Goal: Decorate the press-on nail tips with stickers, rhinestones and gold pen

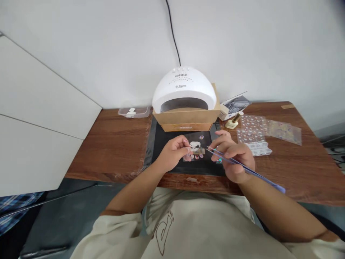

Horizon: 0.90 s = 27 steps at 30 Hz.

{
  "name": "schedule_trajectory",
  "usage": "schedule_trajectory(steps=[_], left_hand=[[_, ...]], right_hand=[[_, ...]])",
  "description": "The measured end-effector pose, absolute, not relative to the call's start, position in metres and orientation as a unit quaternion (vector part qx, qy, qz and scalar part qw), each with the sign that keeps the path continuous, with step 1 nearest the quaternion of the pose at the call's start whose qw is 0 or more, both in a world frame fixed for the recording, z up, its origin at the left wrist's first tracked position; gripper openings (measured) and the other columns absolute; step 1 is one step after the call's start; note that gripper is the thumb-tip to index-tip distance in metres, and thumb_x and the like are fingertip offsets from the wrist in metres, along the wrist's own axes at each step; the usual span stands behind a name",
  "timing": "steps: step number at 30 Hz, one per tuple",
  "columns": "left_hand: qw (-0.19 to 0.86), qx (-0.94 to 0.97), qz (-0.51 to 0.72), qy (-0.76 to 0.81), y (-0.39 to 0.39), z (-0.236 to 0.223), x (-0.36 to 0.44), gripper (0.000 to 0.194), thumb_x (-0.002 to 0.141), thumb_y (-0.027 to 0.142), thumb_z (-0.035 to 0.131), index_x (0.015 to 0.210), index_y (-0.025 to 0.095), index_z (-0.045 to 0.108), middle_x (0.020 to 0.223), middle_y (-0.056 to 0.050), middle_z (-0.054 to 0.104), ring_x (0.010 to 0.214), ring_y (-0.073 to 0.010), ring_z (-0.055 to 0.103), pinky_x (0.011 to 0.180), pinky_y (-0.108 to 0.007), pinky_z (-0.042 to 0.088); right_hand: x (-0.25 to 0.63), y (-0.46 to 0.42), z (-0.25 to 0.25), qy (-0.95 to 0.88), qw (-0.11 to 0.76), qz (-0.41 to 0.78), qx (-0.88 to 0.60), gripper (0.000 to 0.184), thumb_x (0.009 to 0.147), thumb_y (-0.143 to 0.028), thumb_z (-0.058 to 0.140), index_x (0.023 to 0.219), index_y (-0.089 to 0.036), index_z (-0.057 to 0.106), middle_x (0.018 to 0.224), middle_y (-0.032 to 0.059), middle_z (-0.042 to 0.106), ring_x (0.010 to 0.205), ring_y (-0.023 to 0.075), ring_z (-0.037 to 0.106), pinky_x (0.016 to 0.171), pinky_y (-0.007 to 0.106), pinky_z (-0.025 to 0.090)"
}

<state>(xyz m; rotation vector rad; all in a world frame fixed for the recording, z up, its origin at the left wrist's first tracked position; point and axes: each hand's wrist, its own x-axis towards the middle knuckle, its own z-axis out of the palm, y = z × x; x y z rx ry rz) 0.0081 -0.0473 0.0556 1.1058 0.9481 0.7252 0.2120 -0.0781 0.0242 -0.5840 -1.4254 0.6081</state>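
My left hand is closed in a pinch above the black mat. What its fingertips hold is too small to make out. Right beside them is a clear sheet with a white patch on it. Several small decorated nail tips sit in a row along the near side. My right hand grips purple-blue tweezers, their thin points aimed left toward the sheet, a short gap from my left fingertips. A shiny teal piece shows partly beneath my right hand.
A white nail lamp stands in a cardboard box behind the mat. To its right are a small open box, a polish bottle and sticker sheets. A clear plastic tray sits at back left.
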Motion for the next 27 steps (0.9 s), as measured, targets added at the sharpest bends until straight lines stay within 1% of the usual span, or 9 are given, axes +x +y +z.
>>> schedule_trajectory(steps=[5, 10, 13, 16, 19, 21, 23, 25, 27], left_hand=[[0.717, 0.485, 0.289, 0.409, -0.048, 0.049, -0.002, 0.023, 0.072, 0.031, 0.069, 0.077, 0.017, 0.05, 0.063, 0.004, 0.064, 0.048, -0.0086, 0.059, 0.048, -0.021, 0.051], [0.711, 0.498, 0.278, 0.411, -0.051, 0.04, 0.0, 0.026, 0.076, 0.034, 0.069, 0.08, 0.017, 0.05, 0.067, 0.003, 0.061, 0.054, -0.0075, 0.058, 0.055, -0.021, 0.05], [0.689, 0.529, 0.275, 0.413, -0.056, 0.045, -0.006, 0.027, 0.08, 0.039, 0.066, 0.091, 0.019, 0.052, 0.075, 0.002, 0.06, 0.056, -0.0079, 0.055, 0.056, -0.022, 0.048], [0.592, 0.609, 0.292, 0.44, -0.075, 0.066, -0.029, 0.02, 0.089, 0.04, 0.056, 0.095, 0.021, 0.053, 0.081, 0.001, 0.059, 0.063, -0.0099, 0.053, 0.061, -0.024, 0.045], [0.507, 0.765, 0.122, 0.377, -0.11, 0.084, -0.061, 0.02, 0.091, 0.031, 0.048, 0.077, 0.02, 0.056, 0.071, 0.0, 0.058, 0.065, -0.0128, 0.052, 0.064, -0.026, 0.04], [0.527, 0.784, -0.041, 0.324, -0.134, 0.079, -0.082, 0.02, 0.09, 0.028, 0.046, 0.083, 0.021, 0.063, 0.079, -0.002, 0.068, 0.073, -0.0158, 0.06, 0.07, -0.027, 0.044], [0.476, 0.768, -0.15, 0.401, -0.152, 0.056, -0.098, 0.021, 0.09, 0.028, 0.046, 0.091, 0.021, 0.066, 0.089, -0.005, 0.072, 0.082, -0.0207, 0.065, 0.075, -0.032, 0.048], [0.4, 0.746, -0.184, 0.5, -0.159, 0.022, -0.111, 0.027, 0.093, 0.026, 0.042, 0.099, 0.019, 0.068, 0.101, -0.01, 0.072, 0.094, -0.0274, 0.066, 0.086, -0.042, 0.05], [0.369, 0.724, -0.147, 0.563, -0.157, -0.011, -0.119, 0.026, 0.088, 0.024, 0.053, 0.109, 0.019, 0.068, 0.12, -0.012, 0.069, 0.117, -0.0352, 0.06, 0.104, -0.051, 0.045]], right_hand=[[0.199, -0.073, 0.01, -0.642, 0.643, 0.327, -0.259, 0.031, 0.088, -0.063, 0.055, 0.085, -0.032, 0.06, 0.067, -0.0042, 0.072, 0.082, 0.0255, 0.07, 0.106, 0.064, 0.039], [0.193, -0.077, 0.004, -0.604, 0.662, 0.379, -0.234, 0.026, 0.095, -0.052, 0.051, 0.093, -0.03, 0.062, 0.072, 0.001, 0.072, 0.078, 0.0237, 0.067, 0.082, 0.051, 0.053], [0.19, -0.078, 0.005, -0.58, 0.681, 0.386, -0.223, 0.025, 0.096, -0.049, 0.05, 0.093, -0.027, 0.063, 0.071, 0.0024, 0.071, 0.073, 0.0221, 0.065, 0.071, 0.044, 0.052], [0.189, -0.077, 0.006, -0.559, 0.696, 0.395, -0.218, 0.026, 0.095, -0.049, 0.051, 0.092, -0.026, 0.063, 0.069, 0.002, 0.069, 0.071, 0.0217, 0.065, 0.067, 0.041, 0.051], [0.191, -0.076, 0.006, -0.55, 0.699, 0.402, -0.217, 0.027, 0.095, -0.05, 0.05, 0.092, -0.026, 0.063, 0.069, 0.002, 0.068, 0.07, 0.0222, 0.065, 0.066, 0.042, 0.051], [0.193, -0.074, 0.007, -0.547, 0.703, 0.403, -0.21, 0.026, 0.096, -0.048, 0.05, 0.093, -0.026, 0.063, 0.07, 0.0026, 0.068, 0.071, 0.0225, 0.064, 0.066, 0.043, 0.051], [0.194, -0.074, 0.008, -0.542, 0.711, 0.397, -0.208, 0.026, 0.096, -0.047, 0.05, 0.093, -0.025, 0.064, 0.069, 0.0028, 0.068, 0.07, 0.0224, 0.064, 0.065, 0.042, 0.051], [0.193, -0.074, 0.011, -0.539, 0.72, 0.383, -0.212, 0.027, 0.095, -0.048, 0.05, 0.091, -0.025, 0.063, 0.067, 0.0024, 0.068, 0.068, 0.022, 0.063, 0.063, 0.042, 0.052], [0.192, -0.075, 0.013, -0.537, 0.725, 0.371, -0.222, 0.027, 0.095, -0.05, 0.05, 0.089, -0.026, 0.063, 0.065, 0.0018, 0.067, 0.065, 0.0217, 0.063, 0.062, 0.041, 0.052]])
